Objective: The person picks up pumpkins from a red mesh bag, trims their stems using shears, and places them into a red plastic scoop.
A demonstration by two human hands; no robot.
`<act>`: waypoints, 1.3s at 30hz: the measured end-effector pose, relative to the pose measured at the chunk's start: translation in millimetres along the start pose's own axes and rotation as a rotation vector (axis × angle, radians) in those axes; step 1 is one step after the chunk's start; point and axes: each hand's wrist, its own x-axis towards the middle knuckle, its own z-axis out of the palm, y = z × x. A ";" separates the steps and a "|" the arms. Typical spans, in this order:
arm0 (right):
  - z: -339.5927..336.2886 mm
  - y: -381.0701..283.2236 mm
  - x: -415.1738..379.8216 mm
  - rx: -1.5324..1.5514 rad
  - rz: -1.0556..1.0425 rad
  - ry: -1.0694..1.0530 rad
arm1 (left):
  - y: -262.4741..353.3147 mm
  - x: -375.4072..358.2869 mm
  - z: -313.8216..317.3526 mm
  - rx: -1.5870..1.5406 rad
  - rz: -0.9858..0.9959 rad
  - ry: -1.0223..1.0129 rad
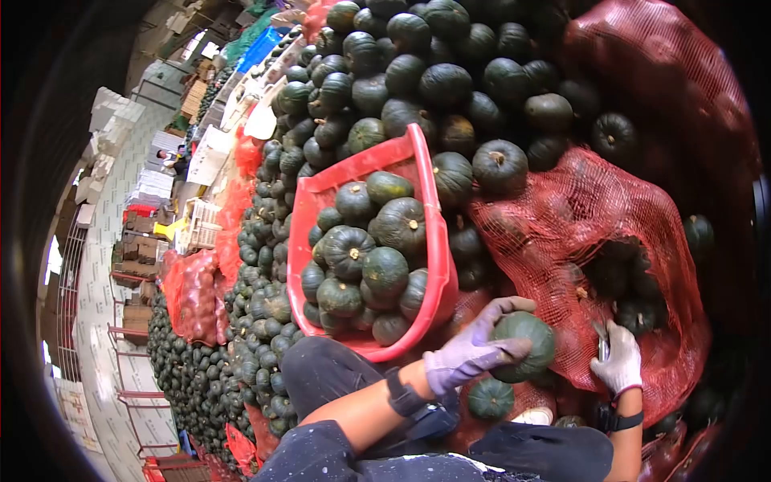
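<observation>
My left hand [482,352], in a purple-stained glove, is closed around a round dark-green pumpkin [526,347] in front of my knees. To the right, my gloved right hand [619,358] grips a small metal tool [601,344] whose thin pointed tip sticks out past the fingers; its kind is mostly hidden by the hand. That hand lies against a red mesh bag [554,233], at the edge of its opening, where several dark pumpkins [637,315] show inside. A red plastic basket [440,273] filled with green pumpkins [349,251] stands beyond my left forearm.
A large heap of pumpkins [446,84] rises behind the basket and spreads down the left side. Another full red mesh bag [650,56] lies at the upper right. One pumpkin [491,398] rests between my legs. Farther left are stacked cartons [132,269] and a person [169,158].
</observation>
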 end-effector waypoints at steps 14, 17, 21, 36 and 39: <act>-3.6 7.2 -25.9 0.441 0.377 0.618 | 113.9 -35.3 -210.7 0.765 0.127 0.415; -8.0 49.4 -20.2 0.159 0.531 0.778 | 119.3 -37.8 -136.7 0.688 0.249 0.400; -7.3 23.9 17.5 -0.011 0.555 0.385 | 86.2 -36.0 -45.7 0.545 0.072 0.287; -22.6 54.9 -7.7 1.527 0.251 0.118 | -50.7 -3.0 20.6 0.115 -0.207 0.108; -39.5 18.4 -26.5 2.161 0.122 -0.040 | -55.3 -1.0 15.3 0.097 -0.195 0.128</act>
